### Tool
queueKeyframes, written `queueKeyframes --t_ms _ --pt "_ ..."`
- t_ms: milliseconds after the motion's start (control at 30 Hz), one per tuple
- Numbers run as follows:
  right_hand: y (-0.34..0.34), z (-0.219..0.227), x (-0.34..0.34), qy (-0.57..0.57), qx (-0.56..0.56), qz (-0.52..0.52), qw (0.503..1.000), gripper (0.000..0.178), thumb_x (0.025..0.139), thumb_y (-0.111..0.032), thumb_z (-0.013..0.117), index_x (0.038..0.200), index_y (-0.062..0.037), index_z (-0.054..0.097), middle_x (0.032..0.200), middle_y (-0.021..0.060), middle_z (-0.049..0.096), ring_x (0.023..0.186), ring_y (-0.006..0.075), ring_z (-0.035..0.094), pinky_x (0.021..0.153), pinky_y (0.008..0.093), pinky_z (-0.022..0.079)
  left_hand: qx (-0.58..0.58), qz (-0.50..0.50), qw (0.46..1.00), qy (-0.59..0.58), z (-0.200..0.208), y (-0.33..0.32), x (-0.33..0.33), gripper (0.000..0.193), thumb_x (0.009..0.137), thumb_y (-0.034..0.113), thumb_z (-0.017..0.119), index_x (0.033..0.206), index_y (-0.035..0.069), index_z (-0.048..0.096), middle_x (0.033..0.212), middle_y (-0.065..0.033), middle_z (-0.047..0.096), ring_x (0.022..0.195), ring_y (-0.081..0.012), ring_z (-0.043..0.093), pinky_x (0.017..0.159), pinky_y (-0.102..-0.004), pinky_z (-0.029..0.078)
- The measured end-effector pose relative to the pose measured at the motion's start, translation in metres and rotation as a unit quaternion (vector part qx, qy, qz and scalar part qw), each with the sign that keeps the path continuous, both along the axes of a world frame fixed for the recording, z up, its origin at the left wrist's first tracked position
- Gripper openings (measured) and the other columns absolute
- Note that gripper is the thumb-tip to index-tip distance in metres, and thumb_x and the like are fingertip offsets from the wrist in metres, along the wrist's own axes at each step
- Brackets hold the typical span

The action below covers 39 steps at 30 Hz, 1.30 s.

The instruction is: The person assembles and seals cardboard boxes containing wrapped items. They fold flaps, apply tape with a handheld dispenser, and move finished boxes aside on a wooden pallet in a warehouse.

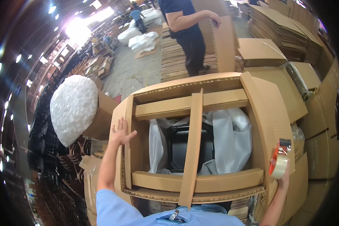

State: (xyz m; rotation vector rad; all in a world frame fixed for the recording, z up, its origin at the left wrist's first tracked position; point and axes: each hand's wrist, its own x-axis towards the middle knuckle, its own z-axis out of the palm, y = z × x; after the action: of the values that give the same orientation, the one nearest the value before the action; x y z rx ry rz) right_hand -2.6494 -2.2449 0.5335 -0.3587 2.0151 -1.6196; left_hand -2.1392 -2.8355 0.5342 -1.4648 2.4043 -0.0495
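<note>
A large open cardboard box stands in front of me. My left hand, fingers spread, lies on its left edge and flap. In my right hand, beside the right flap, is a red tape dispenser with a roll of clear tape. Inside the box, white foam sheeting surrounds a black framed item, whose kind I cannot tell. Folded cardboard strips line the far side and near side. Another cardboard strip crosses over the middle from front to back.
Across the box stands a person in dark clothes, beside an upright cardboard sheet. Bubble wrap bulges at the left. Cartons and stacked flat cardboard fill the right side. Another person is far back.
</note>
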Motion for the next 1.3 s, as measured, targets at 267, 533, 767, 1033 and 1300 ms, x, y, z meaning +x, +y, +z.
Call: queueKeyframes --t_ms 267,533,767,1033,1300 --pt "0.015 -0.022 0.007 0.055 0.076 -0.040 0.995 0.029 0.084 -0.016 0.087 0.104 -0.0108 0.066 0.084 -0.0064 0.060 0.072 0.0070 0.058 0.062 0.0267 0.047 -0.301 -0.240 0.736 0.557 0.138 -0.077 -0.113 0.064 0.092 0.009 0.052 0.154 -0.003 0.044 0.157 -0.0215 0.047 0.146 -0.0317 0.043 0.126 -0.0419 0.028" --pt "0.018 -0.028 0.039 0.043 0.022 -0.116 0.992 0.064 0.087 -0.008 0.078 0.146 -0.0069 0.052 0.122 0.0042 0.063 0.101 0.0141 0.063 0.080 0.0294 0.057 -0.248 -0.196 0.944 0.094 -0.131 -0.092 -0.087 0.071 0.104 0.040 0.052 0.164 0.012 0.029 0.170 -0.0168 0.027 0.157 -0.0383 0.020 0.126 -0.0552 0.015" --pt "-0.014 -0.012 0.050 -0.097 0.001 0.004 0.995 0.027 0.103 -0.026 0.052 0.110 -0.0057 0.068 0.088 0.0024 0.069 0.073 0.0114 0.068 0.059 0.0280 0.055 -0.003 -0.050 0.926 0.374 -0.114 0.027 -0.043 0.059 0.108 0.034 0.050 0.158 0.005 0.037 0.159 -0.0173 0.040 0.144 -0.0346 0.040 0.121 -0.0489 0.028" --pt "0.002 0.029 0.028 0.054 -0.003 0.110 0.992 0.005 0.085 -0.006 0.079 0.084 -0.0018 0.076 0.080 -0.0001 0.072 0.069 0.0079 0.065 0.060 0.0268 0.052 0.079 -0.171 0.907 0.376 0.019 0.284 -0.176 0.073 0.091 0.040 0.078 0.145 -0.001 0.052 0.129 -0.0196 0.062 0.111 -0.0325 0.064 0.100 -0.0415 0.052" --pt "0.078 -0.001 -0.021 -0.051 -0.056 0.104 0.992 0.018 0.087 -0.007 0.080 0.102 0.0009 0.075 0.090 0.0028 0.073 0.078 0.0128 0.070 0.068 0.0297 0.058 0.079 -0.040 0.946 0.311 -0.026 0.266 -0.261 0.034 0.090 0.025 0.073 0.112 0.000 0.069 0.109 -0.0258 0.072 0.106 -0.0441 0.070 0.091 -0.0535 0.056"
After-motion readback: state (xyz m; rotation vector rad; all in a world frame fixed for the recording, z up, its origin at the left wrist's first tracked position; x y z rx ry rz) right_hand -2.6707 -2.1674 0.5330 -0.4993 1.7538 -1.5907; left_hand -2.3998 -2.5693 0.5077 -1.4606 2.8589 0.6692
